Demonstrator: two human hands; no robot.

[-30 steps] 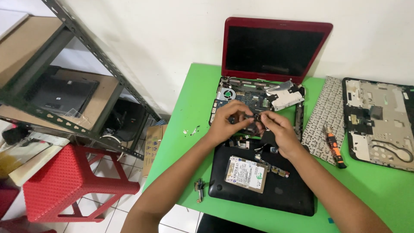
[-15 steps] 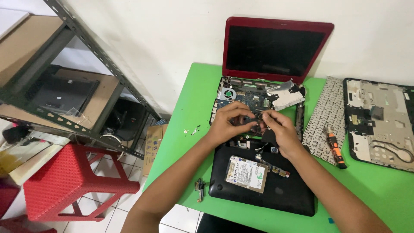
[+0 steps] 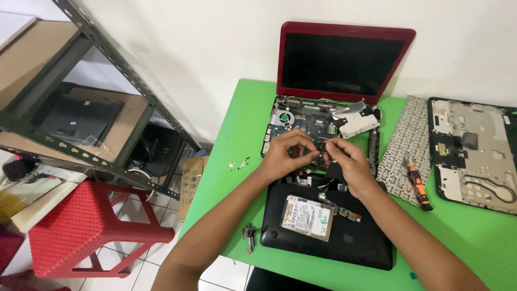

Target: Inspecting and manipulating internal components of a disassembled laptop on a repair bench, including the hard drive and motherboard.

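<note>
Green table [image 3: 226, 178], opened red laptop [image 3: 318, 121] at twelve o'clock: left hand [image 3: 283, 153] and right hand [image 3: 350, 164] together, pinched on small dark part [image 3: 321, 146], black cover [image 3: 350, 237] at six.

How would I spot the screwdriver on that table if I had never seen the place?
Start at the green table and find the loose grey keyboard right of the open red laptop. The screwdriver lies across that keyboard's lower edge. It is the only slim tool there, with an orange and black handle.
</note>
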